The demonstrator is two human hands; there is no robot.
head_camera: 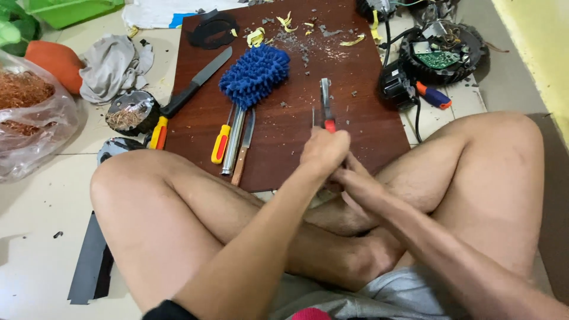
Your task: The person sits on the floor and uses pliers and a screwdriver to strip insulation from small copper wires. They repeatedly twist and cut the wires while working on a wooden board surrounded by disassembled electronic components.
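1. Here, the left hand (323, 151) is clenched around the red handles of the pliers (326, 104), whose metal nose points away over the brown wooden board (367, 118).
2. The right hand (355, 184) curls just beside it; what it grips is hidden.
3. Left of the pliers on the board lie a blue microfibre duster (255, 74) and a black-handled knife (198, 83).

- I sit cross-legged on the pale tiled floor (35, 237), a dark brown wooden board (355, 118) lying on it before me.
- On the board: a blue mop head (255, 74), a black-handled knife (198, 83), a yellow-handled screwdriver (220, 142), a small wooden-handled knife (243, 148), grey crumbs (296, 44).
- On the floor beside it: a grey rag (112, 65), a bag of copper wire (29, 112), an opened round motor housing (441, 50).
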